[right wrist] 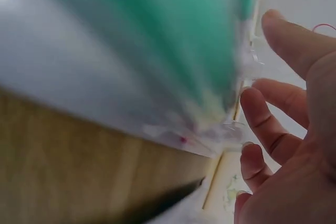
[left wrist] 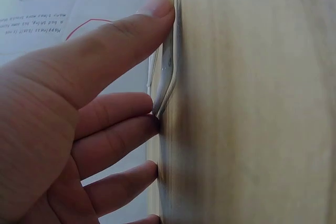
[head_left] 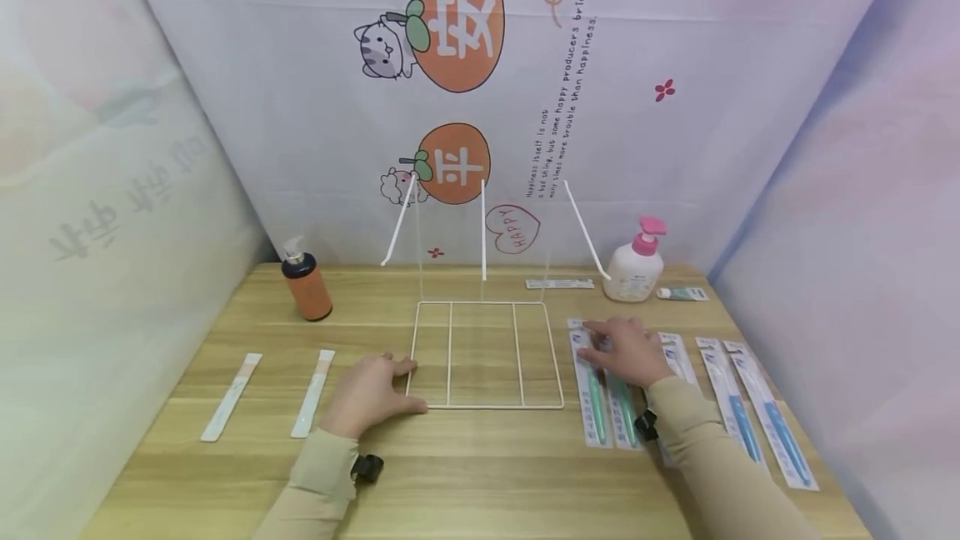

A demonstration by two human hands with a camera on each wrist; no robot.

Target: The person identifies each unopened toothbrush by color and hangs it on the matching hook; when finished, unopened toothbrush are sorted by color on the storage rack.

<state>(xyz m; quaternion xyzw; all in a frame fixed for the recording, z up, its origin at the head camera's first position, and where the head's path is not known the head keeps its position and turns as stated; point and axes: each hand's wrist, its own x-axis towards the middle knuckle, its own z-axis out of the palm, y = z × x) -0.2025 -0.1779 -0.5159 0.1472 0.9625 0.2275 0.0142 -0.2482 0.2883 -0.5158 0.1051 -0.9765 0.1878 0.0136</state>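
My right hand (head_left: 626, 352) flat, fingers straight, on green packaged toothbrush (head_left: 595, 394), right of wire rack (head_left: 486, 354) on bench (head_left: 480, 473). Pack light, slick, bendy; pinch edge. Left hand (head_left: 369, 394) open, steadying rack corner.

The desk (head_left: 480, 473) is pale wood grain. The wire rack (head_left: 486, 354) is white. Two packaged toothbrushes (head_left: 597, 407) are green, two others (head_left: 757, 423) blue. The pump bottle (head_left: 307, 283) is orange with a black neck; the lotion bottle (head_left: 634, 269) is white with a pink pump. Sleeves (head_left: 720, 465) are beige.
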